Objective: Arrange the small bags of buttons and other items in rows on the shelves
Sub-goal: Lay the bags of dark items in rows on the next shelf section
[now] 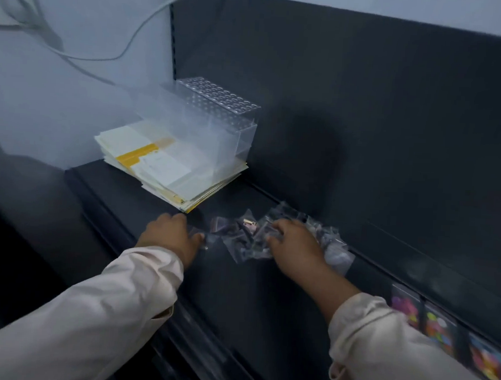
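A loose heap of small clear bags [248, 236] with dark contents lies on the dark shelf [238, 291], close to its back panel. My left hand [170, 233] rests at the heap's left edge, its fingers curled over one clear bag [201, 239]. My right hand [294, 244] lies on the right half of the heap, fingers bent down onto the bags; the picture is too blurred to show a firm grip. More clear bags [334, 249] spread out past my right hand.
A stack of white and yellow cards [163, 168] lies at the shelf's left end under a clear plastic holder [206, 123] with a perforated top. Bags of coloured buttons [439, 327] stand in a row at the right. White cables hang on the wall at left.
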Motion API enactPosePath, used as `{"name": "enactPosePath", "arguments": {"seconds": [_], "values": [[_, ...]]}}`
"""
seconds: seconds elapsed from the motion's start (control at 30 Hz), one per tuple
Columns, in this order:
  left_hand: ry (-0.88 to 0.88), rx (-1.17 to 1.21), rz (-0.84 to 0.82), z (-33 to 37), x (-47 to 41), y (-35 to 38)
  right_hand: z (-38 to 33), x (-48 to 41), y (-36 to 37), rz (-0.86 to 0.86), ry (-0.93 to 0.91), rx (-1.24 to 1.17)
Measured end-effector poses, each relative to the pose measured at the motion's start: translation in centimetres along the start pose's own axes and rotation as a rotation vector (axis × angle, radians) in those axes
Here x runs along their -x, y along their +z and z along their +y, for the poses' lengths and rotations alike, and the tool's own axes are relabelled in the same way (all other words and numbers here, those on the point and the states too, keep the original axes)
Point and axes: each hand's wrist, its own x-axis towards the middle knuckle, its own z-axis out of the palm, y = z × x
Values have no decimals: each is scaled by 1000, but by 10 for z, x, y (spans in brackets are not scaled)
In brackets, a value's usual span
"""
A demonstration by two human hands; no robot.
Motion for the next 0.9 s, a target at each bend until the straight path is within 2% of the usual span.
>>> {"name": "enactPosePath", "arguments": {"seconds": [0.1, 0.2, 0.37, 0.47, 0.57, 0.7, 0.8, 0.9], "values": [[-4, -51, -51, -7, -28, 9, -8, -17, 13, 9, 53, 53], [39, -82, -9, -11, -44, 17, -11, -26, 25, 15, 154, 65], [157, 21, -51, -5, -57, 21, -15, -31, 28, 52, 242, -25], [213, 144, -79, -3, -58, 21, -17, -30, 28, 41, 304, -147], [215, 335, -21, -2, -53, 20, -15, -25, 29, 93, 311, -279], [215, 677, 46, 9, -44, 12, -17, -12, 27, 193, 342, -639], [230, 828, -44, 26, -34, 8, -17, 4, 17, 198, 394, -891], [189, 922, -231, 43, -21, 10, -12, 26, 3, 163, 452, -1088]]}}
